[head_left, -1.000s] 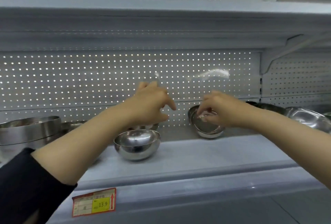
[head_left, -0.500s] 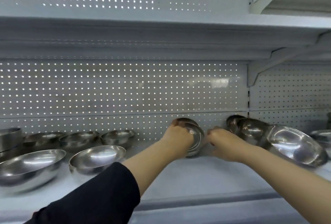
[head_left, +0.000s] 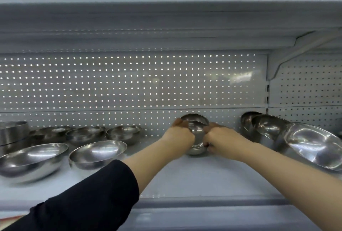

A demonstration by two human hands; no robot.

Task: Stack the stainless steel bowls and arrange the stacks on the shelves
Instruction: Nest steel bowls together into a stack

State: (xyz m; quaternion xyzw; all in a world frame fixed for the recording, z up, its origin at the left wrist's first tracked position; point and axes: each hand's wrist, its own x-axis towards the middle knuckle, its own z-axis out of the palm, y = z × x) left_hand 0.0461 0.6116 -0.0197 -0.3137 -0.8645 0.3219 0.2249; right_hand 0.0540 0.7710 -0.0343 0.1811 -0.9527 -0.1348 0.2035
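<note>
At the back of the white shelf [head_left: 194, 179], close to the perforated back panel [head_left: 129, 82], a small stack of stainless steel bowls [head_left: 196, 134] sits squarely between the two hands. The left hand [head_left: 180, 138] curls round the stack's left side, its fingertips on the rim, and the right hand [head_left: 220, 141] curls round the right side, so each grip is closed on the metal, not spread. The stack rests on the shelf and is tipped, its mouth turned forward and up toward the camera; how many bowls are nested in it cannot be told. Nothing shows inside the top bowl but reflections. To the left, two wide shallow bowls [head_left: 64, 158] stand open side up near the shelf's front, and behind them is a row of smaller bowls [head_left: 87, 133], some seeming to sit one in another. At the far left stands a straight-walled steel container [head_left: 13, 132]. To the right of the hands, well apart from the held stack, three bowls [head_left: 288, 138] lean in an overlapping row, mouths tilted toward the camera, the nearest one the largest. The left forearm comes out of a black sleeve [head_left: 83, 203].
</note>
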